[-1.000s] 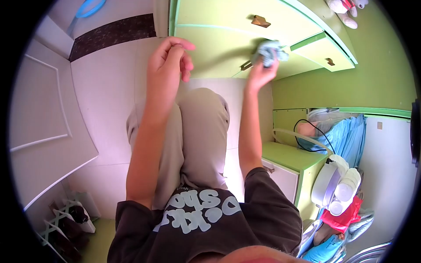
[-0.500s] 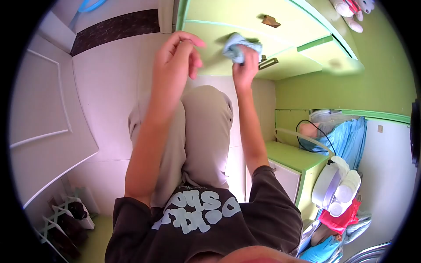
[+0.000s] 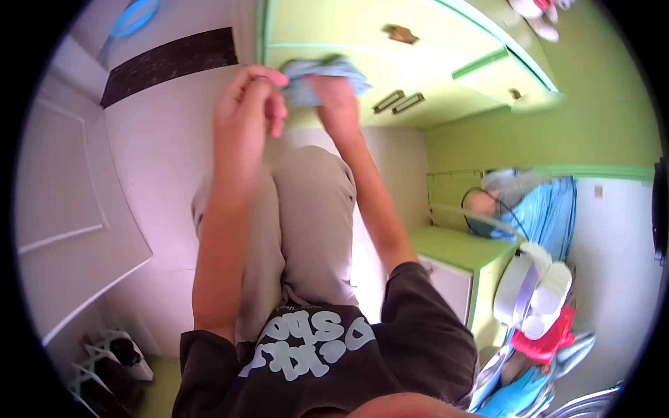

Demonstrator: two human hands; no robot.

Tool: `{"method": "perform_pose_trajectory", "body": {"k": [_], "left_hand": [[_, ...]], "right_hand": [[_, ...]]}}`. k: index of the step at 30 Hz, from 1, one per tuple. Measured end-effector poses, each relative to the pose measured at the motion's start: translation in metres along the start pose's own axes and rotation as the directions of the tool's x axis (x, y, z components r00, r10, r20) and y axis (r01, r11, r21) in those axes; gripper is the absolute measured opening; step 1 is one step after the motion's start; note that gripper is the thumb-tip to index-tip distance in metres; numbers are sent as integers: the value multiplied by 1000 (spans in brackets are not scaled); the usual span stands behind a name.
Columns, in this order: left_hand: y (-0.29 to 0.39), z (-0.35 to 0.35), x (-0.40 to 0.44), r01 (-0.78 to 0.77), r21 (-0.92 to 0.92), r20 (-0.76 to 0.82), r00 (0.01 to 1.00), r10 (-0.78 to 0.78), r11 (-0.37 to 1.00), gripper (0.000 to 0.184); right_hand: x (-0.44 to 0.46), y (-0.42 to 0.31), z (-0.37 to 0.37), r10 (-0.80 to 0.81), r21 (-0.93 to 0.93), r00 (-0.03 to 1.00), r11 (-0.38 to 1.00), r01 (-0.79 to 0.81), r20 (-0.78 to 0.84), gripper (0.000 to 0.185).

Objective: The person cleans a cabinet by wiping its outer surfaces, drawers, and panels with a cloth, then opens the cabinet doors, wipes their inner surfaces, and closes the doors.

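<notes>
A light blue cloth (image 3: 306, 89) lies against the pale yellow-green cabinet front (image 3: 313, 28). My right hand (image 3: 337, 101) holds it there, the fingers pressed into it and partly blurred. To the left of the cloth, my left hand (image 3: 244, 101) hangs in the air above the floor, its fingers loosely curled and nothing visible in them. Two slim door handles (image 3: 397, 103) sit on the cabinet just right of my right hand. A drawer knob (image 3: 400, 33) is higher up.
My bent knees (image 3: 313, 209) are between my arms, close to the cabinet. A white door panel (image 3: 77, 188) stands at the left. On the right are a low green cabinet (image 3: 453, 245), a white appliance (image 3: 526, 289) and a red bag (image 3: 547, 334). A plush toy (image 3: 540, 17) is at the upper right.
My right hand has slid the cloth leftward over the cabinet front, away from the handles, and the cloth looks more spread out. The view has shifted slightly; my left hand stays loosely curled.
</notes>
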State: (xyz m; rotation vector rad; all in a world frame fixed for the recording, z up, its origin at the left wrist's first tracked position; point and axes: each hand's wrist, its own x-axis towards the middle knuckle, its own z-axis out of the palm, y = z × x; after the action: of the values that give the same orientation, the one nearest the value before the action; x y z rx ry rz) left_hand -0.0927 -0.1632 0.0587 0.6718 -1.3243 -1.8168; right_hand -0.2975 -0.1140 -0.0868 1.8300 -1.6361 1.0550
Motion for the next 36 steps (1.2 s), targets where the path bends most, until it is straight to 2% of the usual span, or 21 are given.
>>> {"method": "perform_pose_trajectory", "body": {"k": [2, 4, 6, 8, 9, 10, 12, 14, 15, 16, 18, 19, 21, 24, 25, 26, 30, 32, 33, 34, 36], "left_hand": [[0, -2, 0, 5, 20, 3, 1000, -5, 1000, 18], [-3, -7, 0, -17, 10, -54, 998, 17, 1000, 19], [-3, -10, -3, -16, 15, -16, 1000, 16, 1000, 20], [0, -9, -4, -11, 36, -15, 1000, 12, 999, 21], [3, -9, -3, 2, 69, 16, 1000, -4, 998, 21], [7, -12, -5, 13, 88, -7, 1000, -12, 996, 21], [9, -14, -2, 7, 105, -50, 999, -2, 994, 21], [9, -14, -4, -20, 82, -39, 999, 23, 996, 20], [8, -15, -7, -6, 98, -28, 1000, 8, 995, 20], [7, -16, -6, -21, 108, -12, 1000, 22, 994, 20], [7, -13, 2, -47, 119, 11, 999, 46, 992, 20], [7, -12, 0, -37, 131, -18, 999, 39, 991, 20], [9, -11, -4, -9, 163, -32, 999, 15, 987, 20], [11, -6, -1, -30, 143, -14, 999, 32, 989, 21], [12, -5, -2, -24, 140, -27, 999, 28, 990, 21], [12, -5, -4, -16, 139, -43, 999, 22, 990, 21], [10, -10, -3, -9, 124, -18, 1000, 11, 992, 20], [13, -8, -4, -15, 164, -35, 999, 21, 986, 20], [14, -9, -6, -9, 170, -46, 999, 17, 985, 20], [14, -11, -5, -7, 166, -57, 998, 16, 986, 20], [13, -11, -5, -9, 165, -64, 998, 19, 986, 20]], "right_hand": [[1, -13, 1, 58, 30, 994, 998, -61, 92, 44], [-7, -10, 15, 345, 94, 826, 936, -339, -445, 48], [-29, -9, 24, 344, 89, 876, 938, -335, -339, 49], [-65, 14, 42, 1, 104, 987, 994, -18, 163, 45], [-76, 20, 41, 179, 135, 979, 972, -192, 99, 41], [-80, 10, 45, 424, 151, 879, 905, -399, -217, 39], [-85, 8, 52, 840, 468, 369, 532, -706, -398, 40], [-100, 9, 51, 617, 166, 693, 779, -604, -373, 38], [-112, 19, 45, 569, 126, 793, 822, -555, -217, 37], [-119, 28, 40, 567, 170, 784, 824, -541, -253, 39], [-116, 38, 50, 847, 494, 255, 489, -719, -467, 39], [-117, 37, 52, 851, 501, 249, 482, -719, -462, 39], [-126, 28, 57, 583, 49, 719, 788, -614, -378, 37], [-142, 34, 55, 524, 142, 840, 850, -507, -142, 37], [-145, 33, 66, 696, 195, 640, 711, -675, -326, 40], [-153, 28, 73, 703, 198, 635, 706, -681, -321, 40], [-172, 29, 91, 571, 115, 817, 819, -562, -78, 34], [-174, 28, 99, 886, 291, 326, 423, -858, -329, 31], [-177, 30, 99, 901, 292, 287, 385, -876, -326, 32], [-186, 34, 101, 905, 297, 283, 379, -876, -318, 32], [-198, 45, 97, 674, 157, 738, 732, -663, -26, 32]]}}
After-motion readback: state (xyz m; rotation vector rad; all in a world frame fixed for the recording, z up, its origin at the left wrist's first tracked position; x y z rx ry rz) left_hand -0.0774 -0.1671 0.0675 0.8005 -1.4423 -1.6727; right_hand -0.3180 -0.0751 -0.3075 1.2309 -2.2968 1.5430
